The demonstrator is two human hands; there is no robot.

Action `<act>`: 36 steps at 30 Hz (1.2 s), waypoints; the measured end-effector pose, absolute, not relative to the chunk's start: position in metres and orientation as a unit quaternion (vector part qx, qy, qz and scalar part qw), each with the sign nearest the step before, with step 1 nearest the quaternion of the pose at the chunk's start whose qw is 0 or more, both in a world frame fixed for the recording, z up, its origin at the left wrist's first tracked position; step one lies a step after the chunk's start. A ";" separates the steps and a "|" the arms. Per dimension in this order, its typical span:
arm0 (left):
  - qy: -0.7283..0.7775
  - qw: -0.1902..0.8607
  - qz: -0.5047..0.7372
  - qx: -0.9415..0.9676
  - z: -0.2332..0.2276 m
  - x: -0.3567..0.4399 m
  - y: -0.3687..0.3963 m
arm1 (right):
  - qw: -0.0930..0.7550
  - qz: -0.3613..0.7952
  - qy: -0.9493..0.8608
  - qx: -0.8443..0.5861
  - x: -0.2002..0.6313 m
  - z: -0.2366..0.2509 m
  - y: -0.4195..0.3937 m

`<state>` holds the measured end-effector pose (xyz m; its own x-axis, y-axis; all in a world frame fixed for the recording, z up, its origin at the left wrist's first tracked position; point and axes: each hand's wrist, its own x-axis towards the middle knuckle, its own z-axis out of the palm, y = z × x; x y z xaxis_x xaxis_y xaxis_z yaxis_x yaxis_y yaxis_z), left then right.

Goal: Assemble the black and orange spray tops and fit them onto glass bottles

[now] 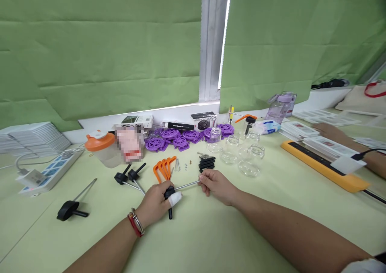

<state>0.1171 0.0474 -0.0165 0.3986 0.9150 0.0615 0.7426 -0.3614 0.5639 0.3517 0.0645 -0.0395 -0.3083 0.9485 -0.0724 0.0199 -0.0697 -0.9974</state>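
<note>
Left hand point(157, 202) fingers closed on the black handle point(169, 194) of a rod point(187, 184); right hand point(215, 184) fingers pinch the rod's far end, just above the surface point(211, 232). Three more handled rods point(72, 206) lie left; four orange clips point(163, 167), five glass jars point(241, 154).

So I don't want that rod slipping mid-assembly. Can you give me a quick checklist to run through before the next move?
1. Left hand holds the black handle: ok.
2. Right hand pinches the metal rod at its far end: ok.
3. Rod seated fully in the handle: cannot tell.
4. Orange levers within reach: ok.
5. Stack of black parts just beyond the right hand: ok.
6. Glass jars clear of the hands: ok.
</note>
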 end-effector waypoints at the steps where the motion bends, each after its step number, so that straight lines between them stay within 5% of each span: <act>1: 0.516 0.232 0.186 0.804 -0.017 0.117 0.047 | 0.395 0.587 -0.556 -0.437 0.352 -0.039 0.064; 36: 0.526 0.243 0.184 0.794 -0.016 0.117 0.048 | 0.389 0.579 -0.566 -0.440 0.354 -0.046 0.068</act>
<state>0.1173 0.0483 -0.0164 0.3787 0.9248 0.0354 0.7462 -0.3277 0.5794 0.3539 0.0683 -0.0457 -0.3112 0.9478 -0.0693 0.0472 -0.0574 -0.9972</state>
